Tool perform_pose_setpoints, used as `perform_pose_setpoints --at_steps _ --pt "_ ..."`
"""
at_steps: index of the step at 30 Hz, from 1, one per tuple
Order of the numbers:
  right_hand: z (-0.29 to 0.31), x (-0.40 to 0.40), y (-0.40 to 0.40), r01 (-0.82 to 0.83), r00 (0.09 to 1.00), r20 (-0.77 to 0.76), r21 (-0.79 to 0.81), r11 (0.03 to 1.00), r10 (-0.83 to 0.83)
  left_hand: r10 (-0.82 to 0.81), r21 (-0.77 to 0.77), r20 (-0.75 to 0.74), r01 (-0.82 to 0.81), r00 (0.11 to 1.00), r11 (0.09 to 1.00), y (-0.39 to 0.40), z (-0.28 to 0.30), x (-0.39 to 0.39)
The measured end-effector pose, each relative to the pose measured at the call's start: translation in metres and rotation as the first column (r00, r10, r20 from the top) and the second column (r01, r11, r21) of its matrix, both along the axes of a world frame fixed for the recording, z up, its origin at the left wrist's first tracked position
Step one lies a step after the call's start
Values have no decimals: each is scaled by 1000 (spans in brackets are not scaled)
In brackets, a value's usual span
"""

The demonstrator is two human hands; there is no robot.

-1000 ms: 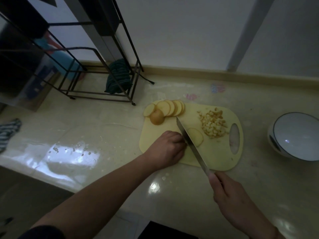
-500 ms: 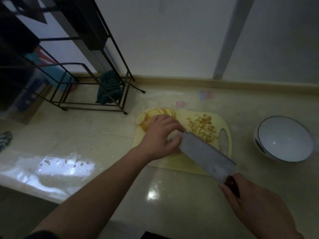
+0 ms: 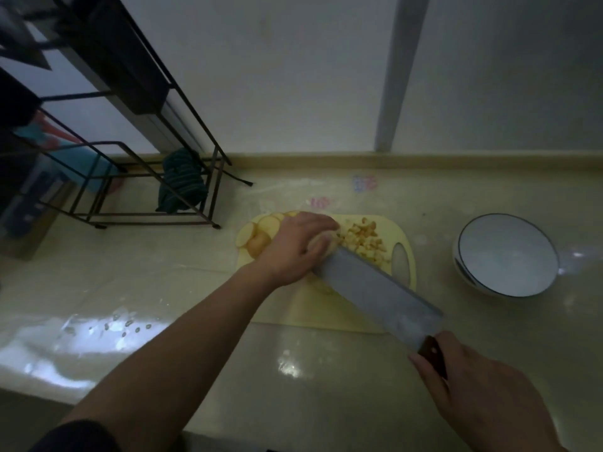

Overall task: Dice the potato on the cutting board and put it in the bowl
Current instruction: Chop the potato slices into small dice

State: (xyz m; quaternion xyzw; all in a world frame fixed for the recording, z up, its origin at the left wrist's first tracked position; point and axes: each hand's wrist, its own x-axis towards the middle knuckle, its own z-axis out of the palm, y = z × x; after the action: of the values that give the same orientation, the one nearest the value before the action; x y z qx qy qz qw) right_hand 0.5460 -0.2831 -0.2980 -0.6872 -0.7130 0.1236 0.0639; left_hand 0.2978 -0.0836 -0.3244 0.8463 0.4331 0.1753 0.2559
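Observation:
A pale yellow cutting board [image 3: 313, 308] lies on the counter. At its far left are fanned potato slices [image 3: 261, 228] and a potato end piece [image 3: 256, 247]. Diced potato [image 3: 362, 239] is piled at its far right. My left hand [image 3: 295, 247] lies over the board's middle, its fingers curled round a few potato slices [image 3: 321, 244] beside the dice. My right hand [image 3: 483, 393] grips the dark handle of a cleaver [image 3: 378, 291], whose broad blade lies tilted flat over the board with its tip at my left fingers. A white bowl [image 3: 507, 254] with a dark rim stands empty to the right.
A black wire rack [image 3: 137, 177] stands at the back left with a dark striped cloth [image 3: 181, 182] hanging on it. The wall runs along the back of the glossy counter [image 3: 293, 370]. The counter's front edge is near me at lower left.
The cleaver has turned from edge-down to lying with its flat side up. My left hand has moved from the near board edge to the slices in the middle and taken hold of them.

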Motion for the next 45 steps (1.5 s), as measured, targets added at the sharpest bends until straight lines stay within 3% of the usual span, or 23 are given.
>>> perform_pose_setpoints --at_steps 2,3,5,6,9,13,15,19,26,34,39,45 --pt "5 2 -7 50 995 -87 -91 995 -58 82 76 63 -87 995 993 2 -3 -16" --pt "10 4 -10 92 984 -139 -156 983 -114 40 134 21 -43 999 990 2 -3 -25" --pt "20 7 -13 217 930 -243 -242 946 -275 -180 254 -171 220 969 942 2 -4 -41" --pt "25 8 -16 285 877 -316 -265 921 -362 -311 275 -288 389 906 879 2 -3 -46" --pt "37 7 -20 388 735 -484 -274 880 -475 -546 173 -511 701 664 692 10 5 -41" --pt "37 -1 -24 472 702 -481 -240 848 -526 -598 61 -669 834 442 548 26 8 -21" --pt "33 -4 -25 462 682 -515 -248 851 -520 -585 69 -723 880 369 470 30 4 -12" --pt "26 -9 -27 445 647 -560 -275 852 -518 -610 55 -722 906 326 419 34 -2 -3" --pt "14 -13 -34 440 663 -557 -249 862 -500 -695 53 -641 922 326 383 36 -4 -7" --pt "10 -21 -36 378 652 -586 -299 876 -482 -692 81 -597 888 407 453 26 -11 -10" --pt "9 -29 -29 306 597 -643 -371 877 -480 -615 160 -574 810 541 563 17 -19 -24" --pt "-5 -44 -17 221 511 -682 -485 846 -524 -447 211 -514 612 732 762 -10 -32 -38"
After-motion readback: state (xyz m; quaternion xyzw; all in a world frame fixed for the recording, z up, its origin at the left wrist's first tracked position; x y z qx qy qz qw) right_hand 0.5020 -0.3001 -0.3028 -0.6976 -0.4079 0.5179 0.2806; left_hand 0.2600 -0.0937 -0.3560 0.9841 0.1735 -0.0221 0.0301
